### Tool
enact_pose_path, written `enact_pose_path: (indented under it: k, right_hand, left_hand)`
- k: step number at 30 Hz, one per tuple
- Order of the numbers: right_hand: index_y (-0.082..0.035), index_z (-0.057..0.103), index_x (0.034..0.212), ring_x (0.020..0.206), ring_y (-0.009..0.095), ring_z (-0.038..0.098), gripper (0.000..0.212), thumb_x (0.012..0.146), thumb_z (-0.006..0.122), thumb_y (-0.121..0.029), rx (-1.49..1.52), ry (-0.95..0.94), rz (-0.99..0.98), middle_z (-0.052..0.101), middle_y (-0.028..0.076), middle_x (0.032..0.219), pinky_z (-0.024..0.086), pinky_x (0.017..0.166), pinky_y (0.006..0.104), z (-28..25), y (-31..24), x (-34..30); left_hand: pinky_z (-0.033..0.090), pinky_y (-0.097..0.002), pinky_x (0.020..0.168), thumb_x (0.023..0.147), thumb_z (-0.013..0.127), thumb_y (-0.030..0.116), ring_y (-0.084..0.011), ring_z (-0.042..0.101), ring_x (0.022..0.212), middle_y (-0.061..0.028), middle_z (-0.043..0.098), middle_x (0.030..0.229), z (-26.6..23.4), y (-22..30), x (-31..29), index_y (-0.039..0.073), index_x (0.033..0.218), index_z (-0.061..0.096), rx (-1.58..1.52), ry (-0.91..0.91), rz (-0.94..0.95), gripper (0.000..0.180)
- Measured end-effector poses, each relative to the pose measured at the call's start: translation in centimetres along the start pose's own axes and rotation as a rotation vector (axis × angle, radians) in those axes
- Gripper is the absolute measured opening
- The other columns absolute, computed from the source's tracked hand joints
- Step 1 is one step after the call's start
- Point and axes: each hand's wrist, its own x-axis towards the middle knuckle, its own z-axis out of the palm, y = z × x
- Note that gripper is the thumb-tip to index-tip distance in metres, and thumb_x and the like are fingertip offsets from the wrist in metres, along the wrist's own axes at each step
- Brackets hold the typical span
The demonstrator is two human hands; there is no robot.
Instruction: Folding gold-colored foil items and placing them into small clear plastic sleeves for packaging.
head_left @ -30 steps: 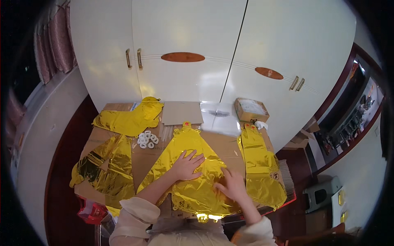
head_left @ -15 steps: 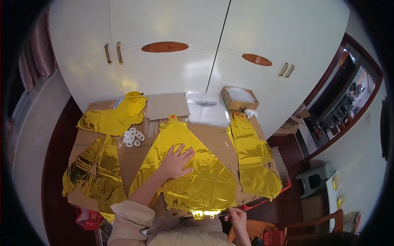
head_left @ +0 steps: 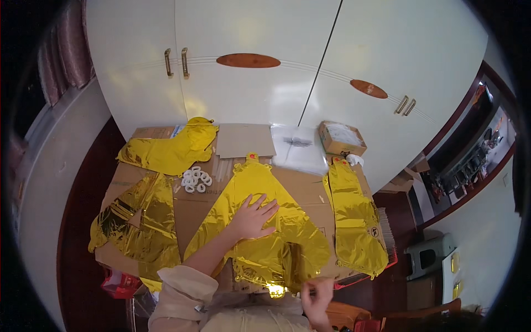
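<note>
A flat gold foil balloon [head_left: 271, 193], broad at its near end and narrowing to a tab at the far end, lies in the middle of the cardboard-covered table. My left hand [head_left: 252, 218] rests palm down on it with the fingers spread. At its near right edge my right hand [head_left: 317, 297] is curled with the fingers together, somewhat blurred; what they hold, if anything, I cannot make out. The foil beside that hand bulges into a fold. Another flat gold foil balloon [head_left: 357, 216] lies to the right, and more gold foil balloons [head_left: 149, 216] lie to the left.
White rings [head_left: 196, 180] sit in a small pile near a grey cardboard sheet [head_left: 245, 140]. Clear plastic bags [head_left: 298, 148] and an open cardboard box [head_left: 343, 138] stand against the white cabinet [head_left: 243, 94]. A wooden chair [head_left: 398, 312] and a grey stool [head_left: 430, 256] are at the right.
My right hand has shifted slightly, its fingers curling more, and the foil beside it has risen into a fold. My left hand stays on the balloon. The view has shifted a little.
</note>
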Motion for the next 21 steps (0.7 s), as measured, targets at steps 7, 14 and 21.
enact_pose_path:
  k: [7, 14, 21]
  right_hand:
    - [-0.012, 0.067, 0.096, 0.096, 0.022, 0.062, 0.024, 0.073, 0.073, -0.016, 0.098, -0.343, -0.379, 0.064, 0.004, 0.097, 0.047, 0.087, 0.0391, 6.5, -4.0, 0.2]
    - [-0.012, 0.069, 0.11, 0.117, 0.022, 0.059, 0.032, 0.079, 0.07, -0.019, 0.017, -0.487, -0.414, 0.065, 0.004, 0.116, 0.04, 0.106, 0.0432, 8.9, -4.4, -0.3]
    - [-0.016, 0.068, 0.116, 0.123, 0.023, 0.055, 0.035, 0.083, 0.064, -0.024, -0.026, -0.551, -0.431, 0.065, 0.003, 0.121, 0.034, 0.109, 0.0493, 10.0, -4.0, -1.3]
  left_hand:
    - [0.023, -0.057, 0.113, 0.091, 0.047, 0.059, -0.0308, 0.032, 0.141, -0.0027, 0.039, 0.152, -0.1, 0.0, 0.2, 0.015, 0.145, 0.041, -0.003, -0.03, -0.012, 0.071]
    - [0.025, -0.059, 0.112, 0.09, 0.045, 0.061, -0.032, 0.035, 0.139, -0.0037, 0.041, 0.15, 0.4, -0.1, 0.0, 0.014, 0.143, 0.045, -0.019, 0.012, -0.002, 0.07]
    - [0.023, -0.0598, 0.112, 0.081, 0.047, 0.076, -0.0339, 0.033, 0.14, -0.0058, 0.041, 0.151, -0.1, 0.0, 0.0, 0.009, 0.142, 0.046, -0.051, -0.007, 0.004, 0.09]
